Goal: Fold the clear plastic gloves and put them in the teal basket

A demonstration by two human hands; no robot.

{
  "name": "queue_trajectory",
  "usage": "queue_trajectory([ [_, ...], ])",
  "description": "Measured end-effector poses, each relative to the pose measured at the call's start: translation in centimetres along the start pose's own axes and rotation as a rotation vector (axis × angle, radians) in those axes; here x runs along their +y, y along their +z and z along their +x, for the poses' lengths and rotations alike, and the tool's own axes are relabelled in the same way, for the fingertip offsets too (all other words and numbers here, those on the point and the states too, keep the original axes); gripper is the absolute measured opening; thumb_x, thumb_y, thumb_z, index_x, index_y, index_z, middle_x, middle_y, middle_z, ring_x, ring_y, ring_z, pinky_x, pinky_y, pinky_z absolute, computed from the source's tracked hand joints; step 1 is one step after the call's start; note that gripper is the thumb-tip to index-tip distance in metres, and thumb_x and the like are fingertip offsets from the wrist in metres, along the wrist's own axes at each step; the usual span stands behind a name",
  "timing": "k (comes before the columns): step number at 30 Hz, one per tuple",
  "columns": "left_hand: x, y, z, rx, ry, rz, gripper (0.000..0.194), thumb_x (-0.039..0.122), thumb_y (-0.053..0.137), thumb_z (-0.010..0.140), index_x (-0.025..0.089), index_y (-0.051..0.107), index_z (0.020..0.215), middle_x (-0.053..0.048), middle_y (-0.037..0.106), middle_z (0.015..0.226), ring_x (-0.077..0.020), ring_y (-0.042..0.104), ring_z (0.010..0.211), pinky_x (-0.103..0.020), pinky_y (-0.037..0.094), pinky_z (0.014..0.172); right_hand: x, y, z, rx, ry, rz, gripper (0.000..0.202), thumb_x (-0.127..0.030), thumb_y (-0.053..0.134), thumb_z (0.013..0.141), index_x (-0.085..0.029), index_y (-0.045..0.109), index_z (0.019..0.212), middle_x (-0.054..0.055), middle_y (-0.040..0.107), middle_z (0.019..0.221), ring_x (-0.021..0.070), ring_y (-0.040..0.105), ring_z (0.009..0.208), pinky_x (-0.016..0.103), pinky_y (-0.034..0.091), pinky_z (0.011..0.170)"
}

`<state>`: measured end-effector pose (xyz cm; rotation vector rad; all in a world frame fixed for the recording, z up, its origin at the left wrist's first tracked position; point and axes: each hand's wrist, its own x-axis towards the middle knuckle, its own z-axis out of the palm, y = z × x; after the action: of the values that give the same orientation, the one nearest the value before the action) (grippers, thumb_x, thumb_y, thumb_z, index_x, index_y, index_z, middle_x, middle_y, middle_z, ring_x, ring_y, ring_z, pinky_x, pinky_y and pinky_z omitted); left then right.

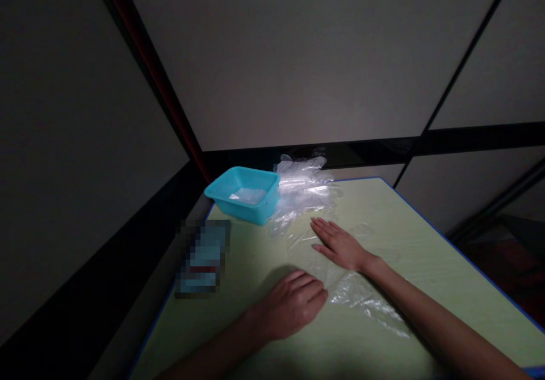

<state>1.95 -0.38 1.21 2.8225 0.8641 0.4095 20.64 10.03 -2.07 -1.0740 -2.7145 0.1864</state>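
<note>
A thin clear plastic glove [361,297] lies spread and wrinkled on the table. My right hand [340,246] rests flat on its upper part, fingers stretched out and thumb apart. Beside the glove's left edge, my left hand [296,303] is closed with its fingers curled under. Its fingertips are hidden, so anything in them cannot be made out. Farther back, a loose pile of clear disposable plastic gloves [302,190] sits by the wall, shiny and overlapping.
A turquoise plastic basket [264,212] stands at the back left with some clear or whitish material inside. A blurred-out flat phone-like object [204,258] lies at the left edge. The pale green table [255,249] has a blue rim and meets panelled walls [298,62].
</note>
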Motion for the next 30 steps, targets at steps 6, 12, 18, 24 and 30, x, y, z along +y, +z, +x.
queue_trajectory([
  [6, -1.2, -1.0, -0.5, -0.037, 0.046, 0.177, 0.013, 0.021, 0.045, 0.082, 0.017, 0.054, 0.09, -0.006, 0.061, 0.089, -0.0178, 0.054, 0.085, -0.03, 0.039, 0.08, 0.1, 0.1, 0.0, 0.006, -0.001, -0.022, 0.059, -0.045, 0.029, 0.089, -0.006, 0.028, 0.134, 0.015, 0.027, 0.139, 0.0234, 0.021, 0.129, 0.041, 0.022, 0.104],
  [12, -1.6, -0.3, -0.6, 0.034, 0.039, 0.27, 0.012, 0.013, 0.043, 0.081, 0.017, 0.054, 0.083, -0.004, 0.06, 0.083, -0.0155, 0.054, 0.081, -0.029, 0.04, 0.076, 0.2, 0.2, 0.0, 0.013, -0.003, -0.019, 0.059, -0.045, 0.029, 0.089, -0.007, 0.028, 0.134, 0.015, 0.027, 0.139, 0.0239, 0.022, 0.128, 0.041, 0.023, 0.104],
  [18, -1.0, 1.2, 0.0, 0.174, 0.021, 0.276, 0.013, 0.019, 0.044, 0.083, 0.017, 0.054, 0.076, -0.003, 0.059, 0.078, -0.0149, 0.055, 0.077, -0.028, 0.042, 0.073, 0.2, 0.2, 0.1, 0.031, -0.006, -0.007, 0.057, -0.045, 0.03, 0.089, -0.008, 0.03, 0.134, 0.014, 0.028, 0.139, 0.0228, 0.023, 0.128, 0.041, 0.023, 0.103],
  [24, -0.8, 1.9, 0.7, 0.246, -0.028, 0.282, 0.016, 0.008, 0.043, 0.077, 0.016, 0.053, 0.069, -0.002, 0.059, 0.075, -0.0141, 0.055, 0.075, -0.027, 0.043, 0.071, 0.4, 0.5, 0.1, 0.025, -0.006, -0.014, 0.059, -0.045, 0.031, 0.089, -0.007, 0.03, 0.134, 0.015, 0.028, 0.139, 0.0231, 0.023, 0.128, 0.04, 0.023, 0.103],
  [30, -1.0, 0.9, -1.0, 0.241, -0.076, 0.284, 0.014, 0.006, 0.044, 0.072, 0.016, 0.053, 0.069, -0.004, 0.059, 0.077, -0.0161, 0.055, 0.078, -0.03, 0.044, 0.073, 0.4, 0.3, 0.1, 0.027, -0.005, -0.005, 0.059, -0.045, 0.03, 0.089, -0.008, 0.029, 0.134, 0.014, 0.028, 0.139, 0.023, 0.023, 0.128, 0.041, 0.023, 0.104],
])
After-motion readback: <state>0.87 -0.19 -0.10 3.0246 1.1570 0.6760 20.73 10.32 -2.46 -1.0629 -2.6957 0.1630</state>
